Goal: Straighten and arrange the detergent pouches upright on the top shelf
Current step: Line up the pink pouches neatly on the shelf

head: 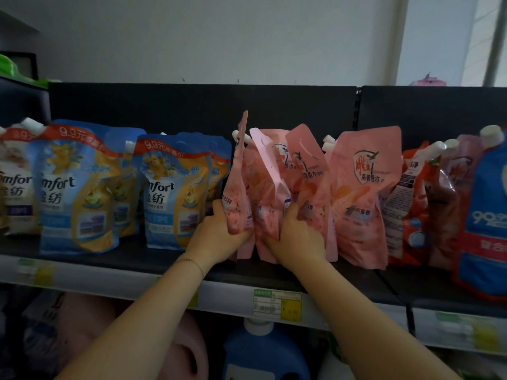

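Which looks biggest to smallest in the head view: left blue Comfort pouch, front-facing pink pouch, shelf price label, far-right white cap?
Left blue Comfort pouch and front-facing pink pouch look alike
shelf price label
far-right white cap

Pink pouches (274, 193) crowd the middle of the top shelf (137, 259), bunched and leaning at odd angles, white spouts up. The leftmost pouch (237, 187) stands edge-on, its neighbours twisted. Another pink pouch (359, 193) faces front just right of them. Blue pouches (79, 187) stand upright at left; red pouches (414, 201) lean at right
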The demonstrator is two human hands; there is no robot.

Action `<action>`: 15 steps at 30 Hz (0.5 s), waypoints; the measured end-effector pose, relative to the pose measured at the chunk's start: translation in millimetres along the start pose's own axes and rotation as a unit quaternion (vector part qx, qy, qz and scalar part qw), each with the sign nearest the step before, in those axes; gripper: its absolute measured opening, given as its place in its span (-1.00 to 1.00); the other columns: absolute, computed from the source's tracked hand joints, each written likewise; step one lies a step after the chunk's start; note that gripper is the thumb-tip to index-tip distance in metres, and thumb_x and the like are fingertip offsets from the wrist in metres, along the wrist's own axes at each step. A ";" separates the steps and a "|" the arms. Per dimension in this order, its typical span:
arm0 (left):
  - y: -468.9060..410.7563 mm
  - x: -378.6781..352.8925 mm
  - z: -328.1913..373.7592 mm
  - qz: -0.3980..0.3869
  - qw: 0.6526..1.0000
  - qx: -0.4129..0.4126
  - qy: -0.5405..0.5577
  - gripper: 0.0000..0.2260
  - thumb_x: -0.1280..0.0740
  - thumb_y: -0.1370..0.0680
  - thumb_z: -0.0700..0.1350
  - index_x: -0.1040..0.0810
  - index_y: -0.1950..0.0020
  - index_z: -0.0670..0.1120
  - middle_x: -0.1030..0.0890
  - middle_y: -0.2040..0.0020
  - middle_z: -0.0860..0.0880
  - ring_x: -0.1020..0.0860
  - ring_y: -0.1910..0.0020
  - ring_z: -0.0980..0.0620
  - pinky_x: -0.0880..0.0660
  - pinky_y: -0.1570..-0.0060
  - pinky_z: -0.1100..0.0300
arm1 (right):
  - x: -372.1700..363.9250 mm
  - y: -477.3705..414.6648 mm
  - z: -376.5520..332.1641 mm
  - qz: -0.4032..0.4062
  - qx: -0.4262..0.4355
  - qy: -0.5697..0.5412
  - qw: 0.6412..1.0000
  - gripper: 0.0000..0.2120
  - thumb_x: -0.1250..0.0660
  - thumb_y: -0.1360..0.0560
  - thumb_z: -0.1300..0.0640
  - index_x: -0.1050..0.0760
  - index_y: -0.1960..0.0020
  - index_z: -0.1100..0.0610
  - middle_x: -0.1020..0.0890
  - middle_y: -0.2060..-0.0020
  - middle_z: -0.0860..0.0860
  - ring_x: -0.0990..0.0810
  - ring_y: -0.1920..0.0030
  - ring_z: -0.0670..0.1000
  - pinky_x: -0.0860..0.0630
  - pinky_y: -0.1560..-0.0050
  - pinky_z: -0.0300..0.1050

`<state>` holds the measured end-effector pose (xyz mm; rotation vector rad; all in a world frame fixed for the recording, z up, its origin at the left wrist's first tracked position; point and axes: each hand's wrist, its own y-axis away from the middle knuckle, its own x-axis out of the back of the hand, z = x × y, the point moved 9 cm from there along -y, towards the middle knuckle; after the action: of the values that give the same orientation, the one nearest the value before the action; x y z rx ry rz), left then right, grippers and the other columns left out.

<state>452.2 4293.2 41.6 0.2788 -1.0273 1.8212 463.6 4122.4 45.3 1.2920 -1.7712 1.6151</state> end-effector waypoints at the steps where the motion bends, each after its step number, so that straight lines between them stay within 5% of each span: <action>1: -0.8 -0.5 0.2 -0.008 1.000 0.004 0.002 -0.36 -0.42 -0.41 0.18 -0.20 -0.30 -0.07 -0.56 -0.16 -0.11 -0.56 -0.09 -0.11 -0.48 -0.03 0.13 | -1.0 -0.8 -2.4 -0.009 0.008 0.003 1.000 -0.17 -0.23 -0.53 -0.20 0.13 -0.51 0.21 -0.58 -0.09 0.13 -0.61 0.00 0.16 -0.43 0.17 -0.06; 9: -0.3 -4.0 5.4 -0.088 0.994 0.029 -0.059 -0.37 -0.38 -0.51 -0.02 -0.06 -0.35 -0.21 -0.48 -0.22 -0.19 -0.52 -0.15 -0.17 -0.49 -0.10 0.07 | -21.0 -9.2 -12.6 -0.104 0.038 0.049 0.993 -0.20 -0.19 -0.59 -0.02 0.27 -0.50 0.33 -0.53 -0.20 0.22 -0.57 -0.10 0.19 -0.44 0.06 -0.05; 15: 15.8 6.0 10.1 -0.059 0.995 0.032 -0.070 -0.51 -0.34 -0.54 -0.08 -0.13 -0.28 -0.20 -0.53 -0.11 -0.21 -0.55 -0.07 -0.19 -0.52 -0.04 -0.01 | -32.4 -21.4 -14.0 -0.160 0.025 0.065 0.985 -0.23 -0.17 -0.60 0.01 0.24 -0.50 0.36 -0.47 -0.28 0.25 -0.51 -0.21 0.21 -0.45 -0.15 0.04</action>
<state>433.6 4287.1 43.1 0.5020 -1.0284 1.7492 493.2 4149.0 34.3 1.3795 -1.3735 1.5307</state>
